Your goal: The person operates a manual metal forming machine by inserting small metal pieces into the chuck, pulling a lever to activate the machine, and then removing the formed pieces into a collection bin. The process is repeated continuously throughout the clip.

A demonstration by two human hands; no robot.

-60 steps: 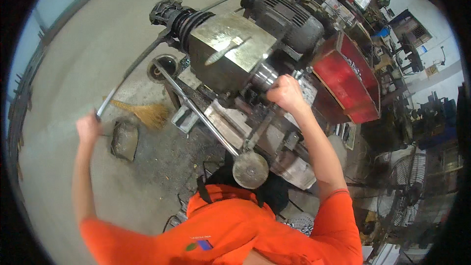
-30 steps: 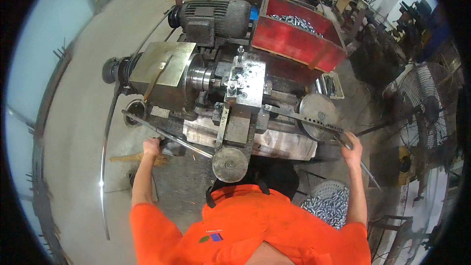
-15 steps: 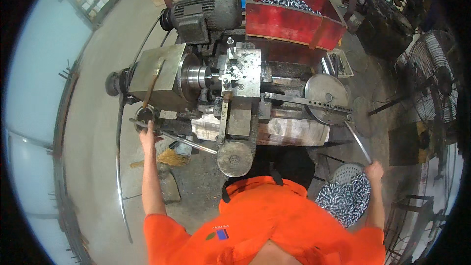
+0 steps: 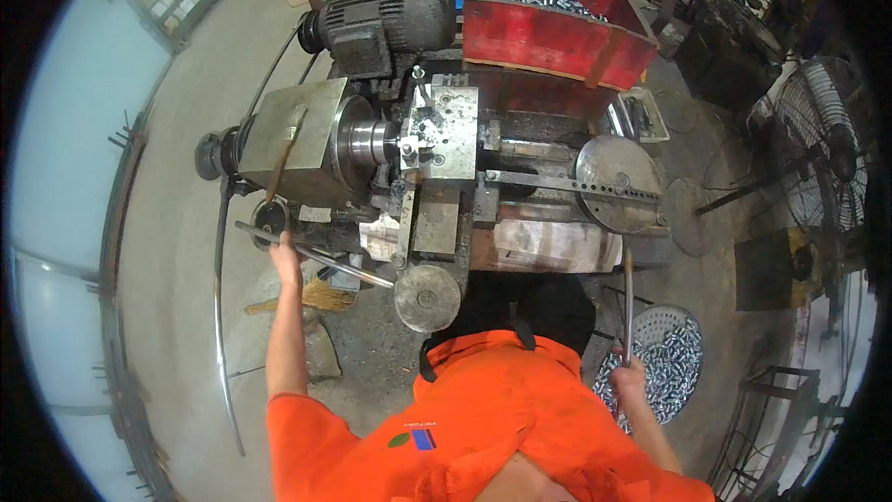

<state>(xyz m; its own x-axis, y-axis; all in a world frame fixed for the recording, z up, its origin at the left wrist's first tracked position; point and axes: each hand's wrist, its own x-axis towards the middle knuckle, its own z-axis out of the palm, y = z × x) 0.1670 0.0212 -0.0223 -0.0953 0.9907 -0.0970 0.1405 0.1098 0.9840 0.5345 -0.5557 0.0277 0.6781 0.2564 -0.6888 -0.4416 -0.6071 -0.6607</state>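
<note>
My left hand (image 4: 287, 262) is closed on a long steel lever (image 4: 347, 266) that slants down to a round metal disc (image 4: 427, 298). With my right hand (image 4: 629, 376) I grip a second lever (image 4: 629, 296), which points down from a larger round plate (image 4: 617, 172). A perforated link bar (image 4: 557, 183) joins that plate to the lathe's carriage with its tool block (image 4: 449, 135). The tool block stands close against the chuck (image 4: 367, 142) at the headstock. Whatever sits in the chuck is too small to make out.
Behind the lathe are a motor (image 4: 386, 26) and a red bin (image 4: 557, 42) of small metal parts. A perforated basket (image 4: 662, 318) of shiny parts stands beside my right arm. A fan (image 4: 822, 144) is at the right. A brush (image 4: 287, 153) lies on the headstock cover.
My right hand has swung its lever leftward, from slanting outward to nearly straight down. The carriage and tool block have shifted left toward the chuck. My left hand and its lever have barely moved.
</note>
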